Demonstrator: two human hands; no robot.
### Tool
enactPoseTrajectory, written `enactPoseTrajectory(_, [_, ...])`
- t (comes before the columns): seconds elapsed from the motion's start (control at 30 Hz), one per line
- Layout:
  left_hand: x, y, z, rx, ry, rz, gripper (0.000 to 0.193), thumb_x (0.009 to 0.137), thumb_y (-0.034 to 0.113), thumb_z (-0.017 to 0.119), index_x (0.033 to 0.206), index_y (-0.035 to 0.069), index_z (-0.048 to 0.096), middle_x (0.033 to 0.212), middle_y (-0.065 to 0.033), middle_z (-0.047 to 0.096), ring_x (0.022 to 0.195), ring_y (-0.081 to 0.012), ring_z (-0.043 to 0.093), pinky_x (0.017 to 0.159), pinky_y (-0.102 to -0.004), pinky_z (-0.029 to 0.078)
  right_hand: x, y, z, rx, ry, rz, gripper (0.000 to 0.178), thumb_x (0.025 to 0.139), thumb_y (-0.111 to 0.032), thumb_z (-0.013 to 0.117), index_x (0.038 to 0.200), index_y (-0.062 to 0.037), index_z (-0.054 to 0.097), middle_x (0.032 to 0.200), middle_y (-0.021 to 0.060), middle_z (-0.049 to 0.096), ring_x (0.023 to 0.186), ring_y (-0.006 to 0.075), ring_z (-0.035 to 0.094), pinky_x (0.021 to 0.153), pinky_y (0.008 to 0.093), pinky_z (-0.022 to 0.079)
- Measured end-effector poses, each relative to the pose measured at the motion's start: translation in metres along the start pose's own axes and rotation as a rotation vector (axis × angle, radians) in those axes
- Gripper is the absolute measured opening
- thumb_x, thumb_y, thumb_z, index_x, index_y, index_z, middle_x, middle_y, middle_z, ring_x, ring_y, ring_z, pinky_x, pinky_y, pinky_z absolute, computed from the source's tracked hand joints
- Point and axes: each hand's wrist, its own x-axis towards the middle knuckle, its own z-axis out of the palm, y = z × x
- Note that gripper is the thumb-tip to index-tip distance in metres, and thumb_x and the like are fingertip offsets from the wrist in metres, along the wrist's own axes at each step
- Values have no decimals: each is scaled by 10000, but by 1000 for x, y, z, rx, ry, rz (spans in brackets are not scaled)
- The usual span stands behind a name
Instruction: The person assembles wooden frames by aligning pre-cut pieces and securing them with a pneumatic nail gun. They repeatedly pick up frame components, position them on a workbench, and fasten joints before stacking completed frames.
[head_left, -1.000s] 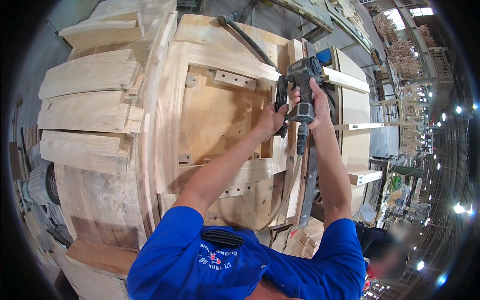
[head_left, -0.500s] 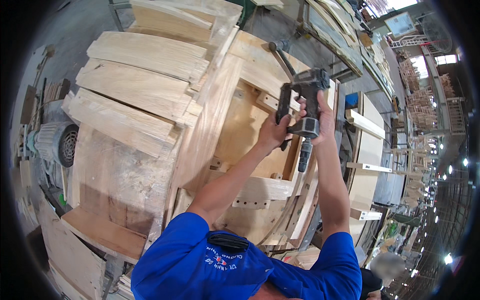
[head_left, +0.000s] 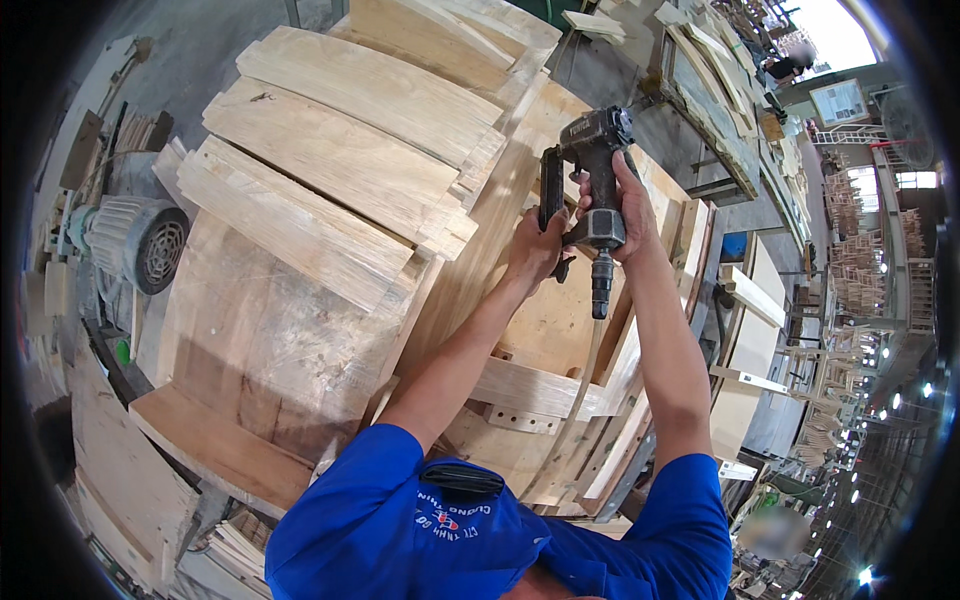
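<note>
Held up in both hands is a dark pneumatic nail gun (head_left: pixel 603 170), its hose coupling hanging down. My right hand (head_left: pixel 638 215) is wrapped round its handle. My left hand (head_left: pixel 535 248) grips the lower part of the slim black magazine, on the gun's left side. A pale air hose (head_left: pixel 578 400) runs down from below the coupling toward my body. Behind and below the gun lies a wooden frame (head_left: pixel 535 382) with a plywood panel (head_left: pixel 548 328) inside it; the hands and gun hide part of both.
Several pale boards (head_left: pixel 330 130) lie side by side on the wooden worktop (head_left: pixel 280 310) at left. A grey motor (head_left: pixel 135 243) stands beyond its left edge. To the right are panels with white-ended battens (head_left: pixel 750 295); a bench (head_left: pixel 705 110) with wood strips stands at far right.
The view has swung, so the boards and bench sit further right and higher. The nail gun has tilted more upright, still in both hands. The dark hammer-like tool beyond it no longer shows.
</note>
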Motion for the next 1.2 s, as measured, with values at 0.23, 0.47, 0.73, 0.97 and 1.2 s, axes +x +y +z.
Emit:
enactPoseTrajectory(0.23, [-9, 3, 2, 19, -26, 28, 374, 1036, 368, 627, 1111, 2, 619, 840, -50, 660, 689, -129, 628, 628, -287, 510, -16, 3, 4, -38, 72, -82, 611, 1010, -563, 621, 1095, 42, 628, 790, 78, 670, 605, 174, 659, 602, 332, 592])
enactPoseTrajectory(0.47, [-102, -5, -3, 415, 84, 132, 513, 1000, 422, 609, 1185, -56, 607, 911, -220, 716, 861, -351, 724, 773, -446, 545, -106, 38, -1, 62, -8, -43, 535, 1033, -536, 593, 1079, -4, 638, 796, 100, 671, 592, 195, 656, 570, 313, 574])
enactPoseTrajectory(0.73, [-256, -17, -72, 519, -16, -5, 440, 1001, 352, 680, 1147, -58, 613, 759, -92, 662, 641, -162, 630, 595, -345, 505, -214, 152, 3, -143, -72, 96, 614, 1050, -579, 525, 1275, -10, 579, 790, 111, 672, 622, 178, 673, 565, 312, 576])
enactPoseTrajectory(0.97, [-309, -18, -99, 517, 22, -48, 426, 1022, 387, 630, 1171, -11, 596, 719, -50, 627, 558, -105, 587, 494, -299, 437, -232, 183, 23, -205, -143, 178, 632, 1037, -597, 538, 1236, 1, 580, 776, 126, 694, 616, 183, 695, 568, 316, 593])
enactPoseTrajectory(1.2, [-314, -27, -103, 478, -26, -17, 448, 1020, 404, 600, 1170, -18, 596, 762, -77, 659, 640, -141, 641, 572, -330, 493, -234, 188, 30, -262, -101, 199, 626, 1031, -596, 554, 1204, 6, 568, 751, 133, 685, 604, 194, 691, 569, 333, 595])
